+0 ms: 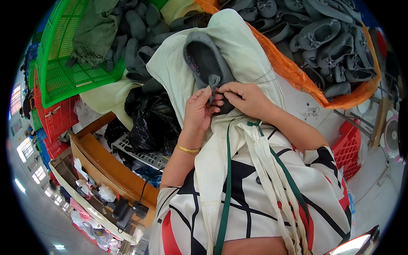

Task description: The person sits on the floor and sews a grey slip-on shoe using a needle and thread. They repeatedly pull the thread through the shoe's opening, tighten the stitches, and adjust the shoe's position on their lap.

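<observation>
A grey slip-on shoe (207,46) lies on the pale cloth (250,55) over my lap, its opening facing up and its toe toward me. A small grey bow (213,81) sits at the front of the opening. My left hand (201,106) is closed on the bow, thumb and fingers pinching its near end. Against the bow's right side, my right hand (246,98) pinches something too small to make out. A thin dark thread (265,79) arcs over the cloth to the right of that hand. Both hands partly hide the toe.
An orange sack (293,68) full of grey shoes stands at the far right. At the far left is a green crate (59,55) with more shoes beside it. A black plastic bag (151,123) and a wooden drawer unit (110,163) are close on my left.
</observation>
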Demonstrator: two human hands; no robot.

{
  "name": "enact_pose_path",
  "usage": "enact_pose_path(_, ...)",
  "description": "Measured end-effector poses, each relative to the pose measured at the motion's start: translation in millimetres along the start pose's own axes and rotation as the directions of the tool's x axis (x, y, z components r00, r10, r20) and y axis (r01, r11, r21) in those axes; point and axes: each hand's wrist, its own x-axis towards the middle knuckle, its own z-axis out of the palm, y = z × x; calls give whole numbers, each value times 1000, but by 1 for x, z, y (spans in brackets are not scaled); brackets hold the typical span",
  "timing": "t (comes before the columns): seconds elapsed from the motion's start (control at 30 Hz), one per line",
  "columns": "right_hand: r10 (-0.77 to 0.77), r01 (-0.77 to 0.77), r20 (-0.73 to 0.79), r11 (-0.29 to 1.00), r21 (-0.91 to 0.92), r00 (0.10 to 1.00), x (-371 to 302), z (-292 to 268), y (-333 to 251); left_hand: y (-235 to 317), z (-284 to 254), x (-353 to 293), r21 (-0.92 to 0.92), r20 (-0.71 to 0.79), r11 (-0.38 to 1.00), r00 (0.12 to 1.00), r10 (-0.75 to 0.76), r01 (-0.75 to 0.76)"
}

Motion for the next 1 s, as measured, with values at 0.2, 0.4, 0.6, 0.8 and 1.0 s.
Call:
enact_pose_path(0.2, 13, -13, 5, 1000, -10, 1000, 0, 0, 1, -1, -2, 2, 9, 3, 1000, 1000, 7, -7)
enact_pose_path(0.4, 11, -11, 11, 1000, -21, 1000, 1, -1, 0, -2, -2, 2, 12, 6, 1000, 1000, 12, -12)
enact_pose_path(0.6, -4, 4, 8, 1000, -14, 1000, 2, -1, 5, -4, 1, -1, 14, 4, 997, 998, 70, -70)
enact_pose_path(0.8, 239, -245, 139, 969, 28, 961, 4, -9, 1, -8, 1, -3, 127, -23, 982, 990, 141, -137)
enact_pose_path(1.0, 318, -339, 156, 932, 126, 935, 7, -5, 6, -6, 1, -3, 205, -17, 972, 993, 119, -113)
